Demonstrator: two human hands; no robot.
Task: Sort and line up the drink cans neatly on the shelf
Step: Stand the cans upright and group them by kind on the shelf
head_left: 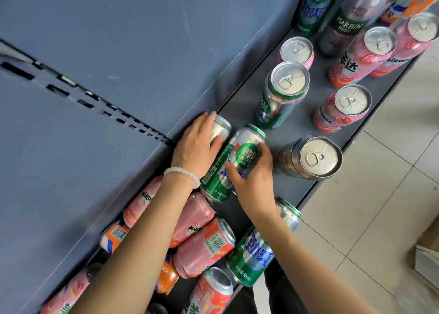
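Note:
On the grey shelf (294, 196), my left hand (196, 147) grips a silver can (222, 129) lying against the back panel. Beside it my right hand (253, 175) holds a green beer can (231, 164), which lies on its side. A dark silver can (311, 158) stands upright just right of my right hand. Further along stand a green can (280, 97), several pink cans (342, 108) and tall beer cans (342, 23). Near me, pink, orange and green cans (204, 247) lie jumbled on their sides, partly hidden under my forearms.
The blue-grey back panel (107, 64) with a slotted upright rises on the left. The shelf's raised front lip (332, 168) runs diagonally, with a tiled floor (380, 194) beyond it. A cardboard box corner (427, 254) shows at the right edge.

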